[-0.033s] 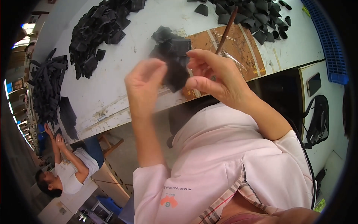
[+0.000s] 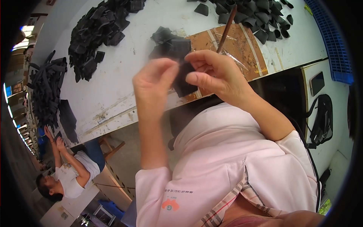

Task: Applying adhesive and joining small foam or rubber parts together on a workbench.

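White table (image 2: 113, 87), black pieces (image 2: 100, 26) heaped.

A single head-worn fisheye view looks steeply down, close over the white worktable (image 2: 113, 90) whose near edge runs diagonally across the frame. The table fills the upper half; the floor shows below it. Straight edges bow toward the dark circular rim.

Two hands, left hand (image 2: 153, 85) and right hand (image 2: 215, 73), share one black piece (image 2: 184, 77); one brush (image 2: 227, 28), three far black heaps, one co-worker near left (image 2: 66, 174)
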Tool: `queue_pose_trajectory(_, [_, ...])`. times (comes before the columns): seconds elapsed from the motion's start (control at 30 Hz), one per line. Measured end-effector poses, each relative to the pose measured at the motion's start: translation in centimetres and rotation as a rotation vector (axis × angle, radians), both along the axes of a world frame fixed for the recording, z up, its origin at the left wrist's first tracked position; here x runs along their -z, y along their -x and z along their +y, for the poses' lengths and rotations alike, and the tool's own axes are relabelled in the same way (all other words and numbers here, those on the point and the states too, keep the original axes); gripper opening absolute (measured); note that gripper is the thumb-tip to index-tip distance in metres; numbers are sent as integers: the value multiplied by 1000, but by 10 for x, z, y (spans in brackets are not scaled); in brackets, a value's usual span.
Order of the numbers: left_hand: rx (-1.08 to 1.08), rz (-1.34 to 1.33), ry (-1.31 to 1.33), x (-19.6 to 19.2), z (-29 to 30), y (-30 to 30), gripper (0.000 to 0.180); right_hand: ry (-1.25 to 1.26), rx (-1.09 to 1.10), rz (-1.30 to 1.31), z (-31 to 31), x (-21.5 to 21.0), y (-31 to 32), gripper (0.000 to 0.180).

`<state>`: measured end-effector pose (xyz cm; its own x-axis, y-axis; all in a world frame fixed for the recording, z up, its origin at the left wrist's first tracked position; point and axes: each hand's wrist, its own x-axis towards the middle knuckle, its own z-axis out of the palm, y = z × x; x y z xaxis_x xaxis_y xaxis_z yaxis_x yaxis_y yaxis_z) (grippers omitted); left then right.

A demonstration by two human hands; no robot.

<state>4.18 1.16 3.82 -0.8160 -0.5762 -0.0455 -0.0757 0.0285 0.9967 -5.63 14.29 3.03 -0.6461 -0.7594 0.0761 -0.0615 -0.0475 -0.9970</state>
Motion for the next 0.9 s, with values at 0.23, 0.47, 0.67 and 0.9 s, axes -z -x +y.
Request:
queue_pose_trajectory(0.23, [152, 375, -893, 5, 40, 8, 23, 149, 7, -793, 18, -11, 15, 11])
queue_pose_trajectory(0.47, [141, 213, -801, 4, 43, 14, 18, 93, -51, -750, 28, -7, 23, 10])
queue_pose_trajectory(0.67, [152, 58, -655, 1, 34, 13, 12, -64, -79, -593, 28, -9, 25, 13])
queue_pose_trajectory(0.9, [27, 85, -251, -1, 51, 15, 7, -54, 194, 524, 30, -11, 8, 16])
